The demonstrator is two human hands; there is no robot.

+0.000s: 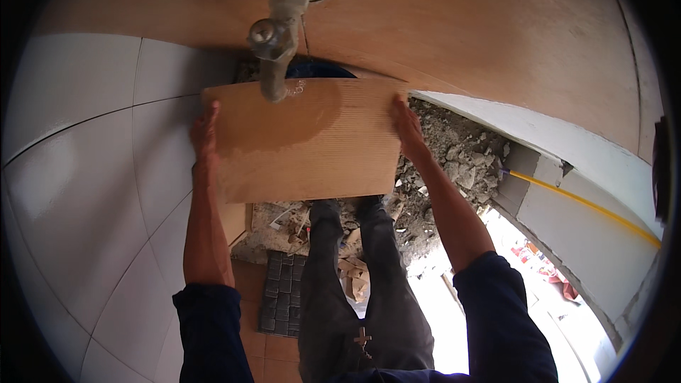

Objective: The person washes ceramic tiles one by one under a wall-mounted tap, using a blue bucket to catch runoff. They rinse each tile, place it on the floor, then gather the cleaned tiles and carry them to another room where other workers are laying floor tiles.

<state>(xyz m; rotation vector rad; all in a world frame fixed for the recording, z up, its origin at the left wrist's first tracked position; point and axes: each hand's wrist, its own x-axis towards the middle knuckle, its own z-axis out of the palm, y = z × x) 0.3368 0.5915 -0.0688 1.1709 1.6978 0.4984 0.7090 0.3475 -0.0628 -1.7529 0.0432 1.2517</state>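
Between my hands I hold a large brown ceramic tile [305, 156] with its ridged back facing up. A darker wet patch spreads over its upper middle. My left hand [205, 131] grips the left edge, thumb on top, and my right hand [408, 128] grips the right edge. The fingers under the tile are hidden. Directly above the tile's far edge juts a tap [278, 46] from the wall, its spout over the wet area, with a small glint of water beside it. Behind the tile a dark blue rim [323, 69] partly shows.
White wall tiles [78, 120] rise on the left, and a brown tiled wall [454, 28] is ahead. Rubble [461, 152] lies on the right, near a yellow stick [582, 206] leaning on a low wall. Below are cardboard scraps [353, 276] and a dark patterned mat [282, 294].
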